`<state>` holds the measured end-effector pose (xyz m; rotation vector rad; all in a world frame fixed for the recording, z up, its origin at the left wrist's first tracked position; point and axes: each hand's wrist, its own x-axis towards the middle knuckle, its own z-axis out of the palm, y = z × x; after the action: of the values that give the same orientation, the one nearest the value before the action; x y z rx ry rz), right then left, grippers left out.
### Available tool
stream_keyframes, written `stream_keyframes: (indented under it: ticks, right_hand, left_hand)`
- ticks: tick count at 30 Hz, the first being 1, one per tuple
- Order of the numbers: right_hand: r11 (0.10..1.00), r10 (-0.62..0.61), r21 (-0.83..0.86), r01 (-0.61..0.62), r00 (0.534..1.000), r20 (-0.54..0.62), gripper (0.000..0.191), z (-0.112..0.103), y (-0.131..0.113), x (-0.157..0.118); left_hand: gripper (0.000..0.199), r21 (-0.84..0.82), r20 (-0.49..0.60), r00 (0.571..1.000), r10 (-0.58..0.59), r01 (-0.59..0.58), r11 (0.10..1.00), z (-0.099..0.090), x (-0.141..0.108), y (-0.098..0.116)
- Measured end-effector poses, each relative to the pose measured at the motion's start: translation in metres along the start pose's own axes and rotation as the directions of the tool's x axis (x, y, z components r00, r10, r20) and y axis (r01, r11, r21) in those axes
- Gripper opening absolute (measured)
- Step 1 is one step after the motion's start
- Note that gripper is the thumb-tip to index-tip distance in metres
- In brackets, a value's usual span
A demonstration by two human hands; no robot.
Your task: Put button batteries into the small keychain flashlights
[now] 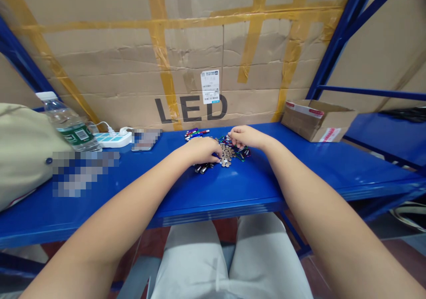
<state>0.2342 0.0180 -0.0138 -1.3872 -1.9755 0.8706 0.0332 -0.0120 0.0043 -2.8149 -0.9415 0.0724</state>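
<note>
While loosely open, left hand and right hand fingers on metal discs

Large dark capitals on the cardboard carton read "LED". The white label on that carton carries a QR code and small print, too small to read. The green label on the water bottle and the red-printed tape on the small carton are likewise illegible.

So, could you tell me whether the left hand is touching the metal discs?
Touching: the head view shows the left hand with its fingertips on the edge of the metal discs.
</note>
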Motion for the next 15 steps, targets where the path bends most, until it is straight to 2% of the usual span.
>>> stream_keyframes:
  ticks: [4, 10, 15]
  right_hand:
    - [1.0, -0.006, -0.004, 0.006, 1.0, 0.003, 0.022, -0.001, 0.001, 0.0]
    - [0.999, -0.039, -0.023, 0.039, 0.999, 0.013, 0.022, -0.001, 0.001, 0.001]
    - [0.989, -0.089, -0.114, 0.089, 0.996, 0.007, 0.022, 0.002, 0.0, 0.0]
  left_hand:
    - [0.014, -0.007, -0.016, 1.0, -0.024, 0.024, 1.0, -0.001, -0.002, -0.005]
    - [0.016, -0.138, -0.069, 0.997, -0.027, 0.017, 0.99, -0.001, -0.007, -0.019]
    - [0.023, -0.197, -0.188, 0.979, -0.076, 0.038, 0.98, 0.006, -0.009, -0.026]
